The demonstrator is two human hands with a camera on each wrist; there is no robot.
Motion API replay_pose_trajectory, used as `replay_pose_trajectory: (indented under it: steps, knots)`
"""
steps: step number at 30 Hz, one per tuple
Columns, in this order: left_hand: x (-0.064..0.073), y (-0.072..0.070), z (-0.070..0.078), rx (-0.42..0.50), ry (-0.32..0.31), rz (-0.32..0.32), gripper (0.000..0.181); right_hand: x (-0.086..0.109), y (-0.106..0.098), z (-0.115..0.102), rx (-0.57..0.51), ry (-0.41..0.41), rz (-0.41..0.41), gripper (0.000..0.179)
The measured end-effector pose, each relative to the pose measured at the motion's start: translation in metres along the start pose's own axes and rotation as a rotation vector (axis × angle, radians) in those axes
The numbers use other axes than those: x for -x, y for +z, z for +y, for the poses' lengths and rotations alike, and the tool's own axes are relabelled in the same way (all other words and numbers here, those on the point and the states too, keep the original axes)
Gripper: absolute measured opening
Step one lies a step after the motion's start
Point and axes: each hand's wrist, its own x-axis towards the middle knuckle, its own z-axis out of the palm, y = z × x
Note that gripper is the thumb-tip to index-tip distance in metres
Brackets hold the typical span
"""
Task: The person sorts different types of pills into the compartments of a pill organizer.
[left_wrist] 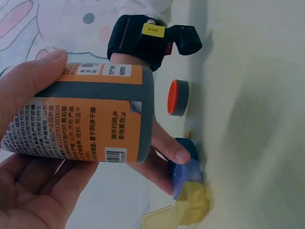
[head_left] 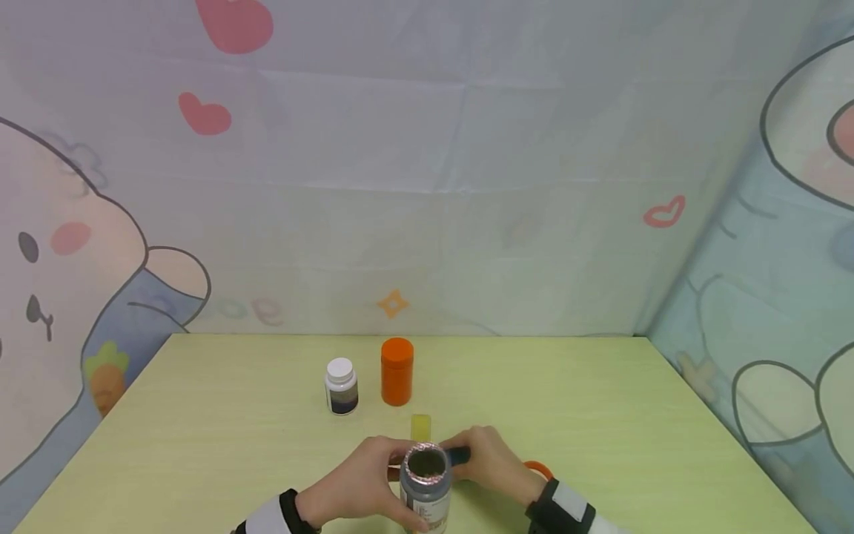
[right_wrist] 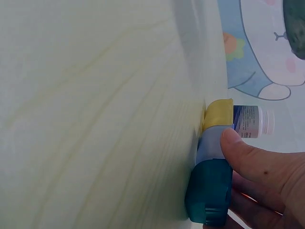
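Observation:
My left hand (head_left: 363, 478) grips a grey bottle (head_left: 427, 493) with an orange label. The bottle stands upright in the hand, its mouth uncapped and ringed with torn foil, its base above the table in the left wrist view. To its right, my right hand (head_left: 490, 463) holds a small pill box on the table, thumb on the blue compartment (left_wrist: 185, 174). This box also has a teal compartment (right_wrist: 209, 193) and a yellow compartment (left_wrist: 194, 202), whose lid (head_left: 421, 427) is flipped out. The bottle partly hides the box in the head view.
A white-capped bottle (head_left: 342, 389) and an orange bottle (head_left: 396, 374) stand behind the hands. A grey cap (left_wrist: 180, 98) with an orange inside lies near my right wrist, its inside facing up. A printed cloth (head_left: 427, 185) hangs behind the table.

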Motion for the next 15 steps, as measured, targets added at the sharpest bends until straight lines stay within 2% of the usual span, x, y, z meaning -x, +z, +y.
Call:
replay_pose_trajectory:
  steps: [4, 8, 12, 15]
  knots:
    - [0.003, 0.012, -0.008, 0.066, -0.076, -0.046, 0.042, 0.0, 0.001, -0.001, -0.008, 0.015, -0.012, 0.035]
    - [0.003, 0.02, -0.019, 0.105, -0.124, -0.089, 0.037, 0.0, 0.001, -0.001, 0.004, 0.019, -0.013, 0.037]
    - [0.0, 0.024, -0.027, 0.099, -0.117, -0.121, 0.035, 0.0, 0.001, 0.001, 0.0, 0.001, -0.001, 0.039]
    - [-0.002, 0.027, -0.032, 0.09, -0.078, -0.144, 0.033, 0.0, 0.001, 0.002, -0.003, -0.01, 0.005, 0.04]
